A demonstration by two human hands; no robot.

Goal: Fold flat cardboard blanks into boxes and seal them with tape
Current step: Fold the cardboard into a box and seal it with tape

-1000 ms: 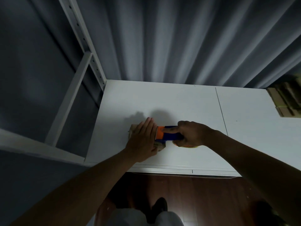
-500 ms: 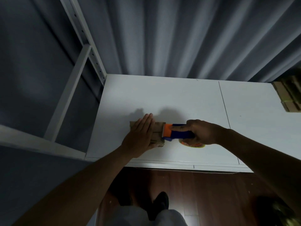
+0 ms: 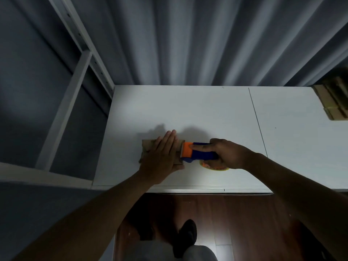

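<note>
At far left we see a white shelf frame [image 3: 62,110] beside the white table [image 3: 188,110]. Our left hand [image 3: 162,157] presses flat, fingers straight, on a small cardboard box [image 3: 147,146] near the table's front edge, its long axis left to right. Our right hand [image 3: 227,156] grips the tape dispenser [image 3: 197,152], orange head touching the box's right end, handle pointing right. Cardboard blanks [image 3: 333,98] lie far right.

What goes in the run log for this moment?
left hand flat on cardboard box | right hand grips tape dispenser at box's right end
</note>
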